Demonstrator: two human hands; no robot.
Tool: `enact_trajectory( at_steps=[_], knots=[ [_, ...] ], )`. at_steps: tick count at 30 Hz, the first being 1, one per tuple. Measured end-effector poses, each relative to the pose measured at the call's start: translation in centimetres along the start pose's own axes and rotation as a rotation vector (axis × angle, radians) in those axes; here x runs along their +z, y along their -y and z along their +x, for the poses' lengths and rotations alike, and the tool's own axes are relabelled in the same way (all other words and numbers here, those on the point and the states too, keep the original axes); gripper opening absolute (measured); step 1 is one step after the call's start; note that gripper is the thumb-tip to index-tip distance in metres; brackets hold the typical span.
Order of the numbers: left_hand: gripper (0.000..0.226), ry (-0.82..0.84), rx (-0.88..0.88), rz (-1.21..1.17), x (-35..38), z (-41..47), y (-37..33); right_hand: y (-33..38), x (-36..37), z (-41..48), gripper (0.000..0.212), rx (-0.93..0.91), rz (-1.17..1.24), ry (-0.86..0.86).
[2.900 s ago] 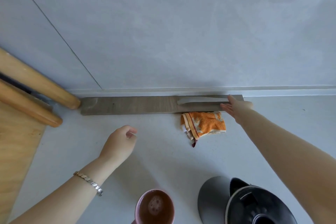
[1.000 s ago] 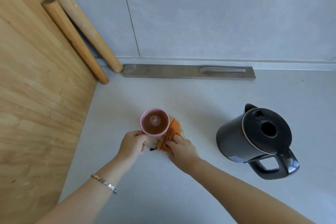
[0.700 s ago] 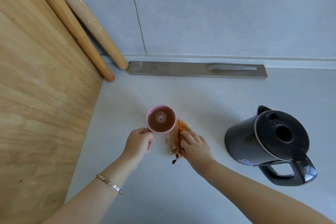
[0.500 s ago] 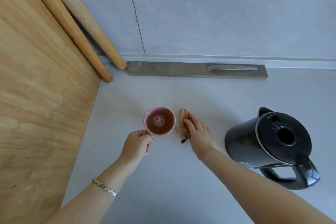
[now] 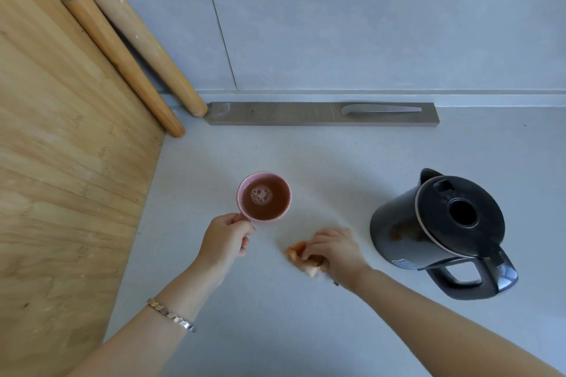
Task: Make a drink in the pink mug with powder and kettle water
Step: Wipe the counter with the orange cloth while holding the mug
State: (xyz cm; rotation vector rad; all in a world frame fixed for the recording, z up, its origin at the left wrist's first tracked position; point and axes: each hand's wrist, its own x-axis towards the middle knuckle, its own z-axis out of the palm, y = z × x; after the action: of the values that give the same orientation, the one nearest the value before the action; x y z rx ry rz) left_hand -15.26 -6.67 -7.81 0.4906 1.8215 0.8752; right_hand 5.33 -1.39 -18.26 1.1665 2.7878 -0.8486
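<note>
Two wooden rolling pins, grey wooden strip, orange cloth, wooden board, bracelet

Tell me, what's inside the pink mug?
The round pink mug holds a brown drink with a patch of pale bubbles on top. The drink hides the bottom, so anything sunk there can't be seen.

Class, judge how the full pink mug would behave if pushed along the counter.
The pink mug is filled nearly to the rim with brown drink, so a quick push would probably slop it. It looks squat, so unlikely to tip. The left hand on its handle should steady it.
</note>
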Motion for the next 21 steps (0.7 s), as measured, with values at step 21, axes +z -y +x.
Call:
enact_trajectory(
  at_steps=[21],
  knots=[
    [0.019, 0.031, 0.038, 0.058, 0.0, -3.7, 1.1, 7.4, -3.9, -3.9, 0.031, 0.982, 0.967, 0.112]
  ],
)
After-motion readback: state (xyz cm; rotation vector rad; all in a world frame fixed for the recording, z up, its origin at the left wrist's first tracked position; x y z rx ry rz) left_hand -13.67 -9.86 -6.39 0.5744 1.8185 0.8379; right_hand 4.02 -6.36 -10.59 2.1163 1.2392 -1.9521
